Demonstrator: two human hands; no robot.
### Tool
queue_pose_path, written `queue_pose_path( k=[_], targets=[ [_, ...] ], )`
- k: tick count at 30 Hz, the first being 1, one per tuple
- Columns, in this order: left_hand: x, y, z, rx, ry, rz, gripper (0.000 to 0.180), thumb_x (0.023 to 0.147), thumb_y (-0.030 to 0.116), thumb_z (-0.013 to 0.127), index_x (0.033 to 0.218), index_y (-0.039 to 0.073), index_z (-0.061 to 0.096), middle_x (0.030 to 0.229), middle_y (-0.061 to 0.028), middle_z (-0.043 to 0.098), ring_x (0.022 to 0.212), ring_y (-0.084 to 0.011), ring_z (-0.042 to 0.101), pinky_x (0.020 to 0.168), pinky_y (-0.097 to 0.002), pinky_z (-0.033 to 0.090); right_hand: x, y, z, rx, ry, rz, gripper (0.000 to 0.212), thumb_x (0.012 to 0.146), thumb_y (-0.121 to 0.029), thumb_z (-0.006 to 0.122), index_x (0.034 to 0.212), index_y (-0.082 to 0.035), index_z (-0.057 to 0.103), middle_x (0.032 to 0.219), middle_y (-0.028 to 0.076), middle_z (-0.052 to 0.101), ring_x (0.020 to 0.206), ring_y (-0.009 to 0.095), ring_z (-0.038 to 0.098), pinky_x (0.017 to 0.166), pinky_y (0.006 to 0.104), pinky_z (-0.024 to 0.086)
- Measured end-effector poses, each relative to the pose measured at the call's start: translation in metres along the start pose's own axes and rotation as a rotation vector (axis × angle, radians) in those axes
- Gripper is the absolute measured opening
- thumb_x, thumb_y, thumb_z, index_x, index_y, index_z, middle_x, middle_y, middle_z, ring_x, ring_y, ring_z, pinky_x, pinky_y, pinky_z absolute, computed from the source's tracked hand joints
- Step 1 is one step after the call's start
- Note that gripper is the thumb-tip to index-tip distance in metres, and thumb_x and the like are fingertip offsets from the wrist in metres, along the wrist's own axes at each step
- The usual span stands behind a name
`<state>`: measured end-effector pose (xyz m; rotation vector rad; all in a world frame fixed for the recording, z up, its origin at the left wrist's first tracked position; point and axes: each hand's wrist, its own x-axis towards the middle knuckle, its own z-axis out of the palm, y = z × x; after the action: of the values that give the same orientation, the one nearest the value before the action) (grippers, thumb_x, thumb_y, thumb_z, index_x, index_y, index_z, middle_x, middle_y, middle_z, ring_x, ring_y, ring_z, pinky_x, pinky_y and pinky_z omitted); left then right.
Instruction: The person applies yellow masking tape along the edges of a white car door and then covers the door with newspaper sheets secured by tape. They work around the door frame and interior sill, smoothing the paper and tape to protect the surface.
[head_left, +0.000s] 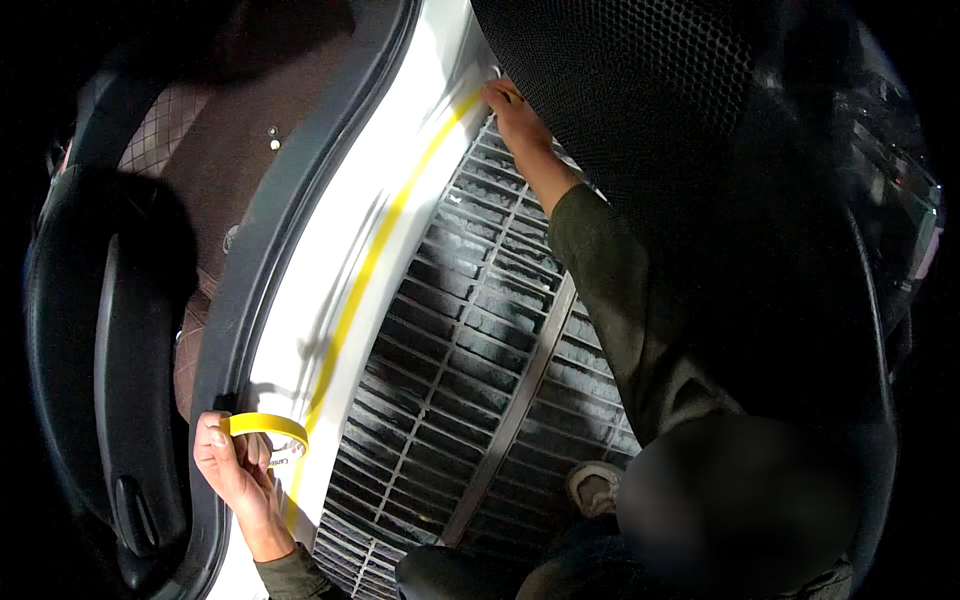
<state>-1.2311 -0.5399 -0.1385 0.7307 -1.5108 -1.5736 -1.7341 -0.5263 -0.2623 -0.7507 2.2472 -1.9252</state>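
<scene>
A strip of yellow tape (372, 262) runs lengthwise along the white car door sill (300, 290). At the near left, my left hand (236, 470) grips a roll of yellow tape (268, 424) by its rim, its white inside with print facing me. The roll is beside the strip, which also shows below it. My right arm reaches far forward, and my right hand (518, 118) is at the far end of the strip. Its fingers are curled together at the tape; the exact fingertip contact is too small to make out.
Metal floor grating (470, 330) lies right of the sill. Left are a black rubber door seal (262, 300), brown quilted upholstery (160, 130) and a dark trim panel with a handle (120, 400). A dark mesh surface (640, 90) is at upper right. A shoe (595, 487) stands on the grating.
</scene>
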Motion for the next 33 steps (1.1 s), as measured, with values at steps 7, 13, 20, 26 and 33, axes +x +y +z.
queue_pose_path(
  k=[7,13,20,26,33],
  targets=[
    [-0.001,0.000,0.001,0.050,-0.001,0.012,0.028,0.101,0.032,0.053,0.091,0.006,0.048,0.059,0.0058,0.031,0.047,-0.0026,0.027,0.042,-0.0196,0.022,-0.001,0.005,0.009,0.087,0.049,-0.049,0.024,0.086,-0.034,0.070,0.095,-0.012,0.072,0.093,0.002,0.070,0.087,0.018,0.063,0.082,0.0346,0.049],
    [-0.001,0.000,0.005,0.066,-0.003,0.016,0.027,0.102,0.031,0.052,0.090,0.007,0.047,0.061,0.0058,0.029,0.049,-0.0027,0.027,0.042,-0.0196,0.023,0.003,0.010,0.019,0.075,0.150,-0.015,0.025,0.082,-0.034,0.075,0.097,-0.013,0.073,0.096,0.005,0.071,0.089,0.020,0.065,0.084,0.0343,0.050],
    [-0.002,-0.001,0.005,0.051,0.023,0.033,0.028,0.102,0.030,0.053,0.091,0.004,0.048,0.058,0.0044,0.034,0.048,-0.0031,0.029,0.043,-0.0198,0.024,-0.008,-0.012,0.024,-0.060,0.285,-0.010,0.029,0.082,-0.033,0.076,0.102,-0.013,0.073,0.100,0.006,0.071,0.092,0.023,0.066,0.084,0.0370,0.052],
    [-0.002,-0.002,0.001,0.025,0.014,0.033,0.027,0.101,0.029,0.053,0.091,0.005,0.048,0.058,0.0045,0.034,0.048,-0.0032,0.031,0.043,-0.0197,0.025,-0.036,-0.043,0.017,-0.194,0.332,0.193,0.042,0.087,-0.032,0.070,0.121,-0.008,0.063,0.105,0.011,0.068,0.097,0.023,0.065,0.084,0.0390,0.052],
    [-0.004,-0.002,0.006,0.072,0.070,0.059,0.029,0.102,0.032,0.052,0.089,0.007,0.045,0.061,0.0067,0.028,0.049,-0.0022,0.024,0.043,-0.0198,0.020,-0.123,-0.067,0.002,0.084,0.107,0.140,0.048,0.098,-0.038,0.045,0.131,-0.004,0.052,0.122,0.023,0.057,0.109,0.036,0.057,0.098,0.0442,0.042]
  ],
)
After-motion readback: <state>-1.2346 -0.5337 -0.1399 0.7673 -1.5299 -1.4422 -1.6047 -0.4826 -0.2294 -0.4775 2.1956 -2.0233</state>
